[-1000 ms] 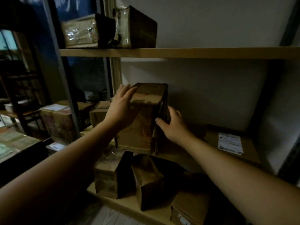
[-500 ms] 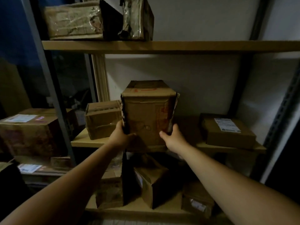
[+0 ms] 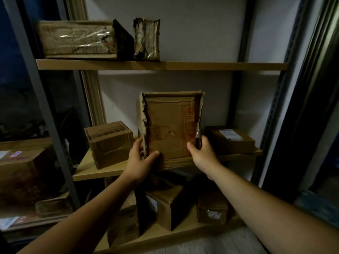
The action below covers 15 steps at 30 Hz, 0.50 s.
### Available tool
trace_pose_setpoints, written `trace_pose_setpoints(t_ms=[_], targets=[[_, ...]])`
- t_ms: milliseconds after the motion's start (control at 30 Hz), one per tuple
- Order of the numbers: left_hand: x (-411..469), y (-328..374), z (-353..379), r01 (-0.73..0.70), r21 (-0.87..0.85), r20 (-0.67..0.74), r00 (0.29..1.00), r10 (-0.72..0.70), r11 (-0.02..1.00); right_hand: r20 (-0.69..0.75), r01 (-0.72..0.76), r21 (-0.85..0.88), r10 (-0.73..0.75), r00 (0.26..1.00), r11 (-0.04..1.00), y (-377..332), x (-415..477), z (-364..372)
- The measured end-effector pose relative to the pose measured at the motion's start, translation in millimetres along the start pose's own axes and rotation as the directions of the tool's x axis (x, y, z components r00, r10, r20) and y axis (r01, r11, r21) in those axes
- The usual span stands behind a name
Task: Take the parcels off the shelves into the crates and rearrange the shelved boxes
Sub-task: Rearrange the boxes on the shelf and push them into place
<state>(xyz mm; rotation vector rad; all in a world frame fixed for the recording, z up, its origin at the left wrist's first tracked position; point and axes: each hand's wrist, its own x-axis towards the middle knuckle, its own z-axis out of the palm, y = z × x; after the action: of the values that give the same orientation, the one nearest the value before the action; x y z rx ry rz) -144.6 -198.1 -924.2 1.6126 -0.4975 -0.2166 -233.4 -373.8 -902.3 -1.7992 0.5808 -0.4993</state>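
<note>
Tall brown cardboard box point(image 3: 170, 125) stands upright at the front edge of the middle wooden shelf board point(image 3: 88, 171), centre. Left hand point(image 3: 139, 162) grips its lower left edge; right hand point(image 3: 203, 156) grips its lower right edge.

Same board: squat brown taped carton point(image 3: 110, 143) just to its left, flat brown labelled box point(image 3: 229, 142) to its right.

Top wooden shelf board point(image 3: 183, 66): long tape-wrapped brown carton point(image 3: 75, 39) at the left end, small upright taped parcel point(image 3: 146, 39) near it on the right.

Bottom wooden shelf board point(image 3: 183, 233): brown cube-shaped box point(image 3: 165, 208) below the held box, smaller brown labelled box point(image 3: 212, 208) to its right.

Large brown carton point(image 3: 22, 171) sits on the neighbouring rack, far left.
</note>
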Motion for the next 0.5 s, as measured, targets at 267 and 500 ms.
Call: trace_pose_setpoints(t_ms=[267, 500], targets=[[-5.9, 14.8, 14.8, -0.078, 0.086, 0.040, 0.996, 0.075, 0.993, -0.033, 0.021, -0.024, -0.021, 0.999, 1.000, -4.3, 0.3, -18.6], [-15.5, 28.0, 12.8, -0.117, 0.019, -0.021, 0.993, 0.117, 0.993, -0.031, 0.204, 0.003, -0.204, 0.978, 0.979, -10.6, -19.7, -20.9]])
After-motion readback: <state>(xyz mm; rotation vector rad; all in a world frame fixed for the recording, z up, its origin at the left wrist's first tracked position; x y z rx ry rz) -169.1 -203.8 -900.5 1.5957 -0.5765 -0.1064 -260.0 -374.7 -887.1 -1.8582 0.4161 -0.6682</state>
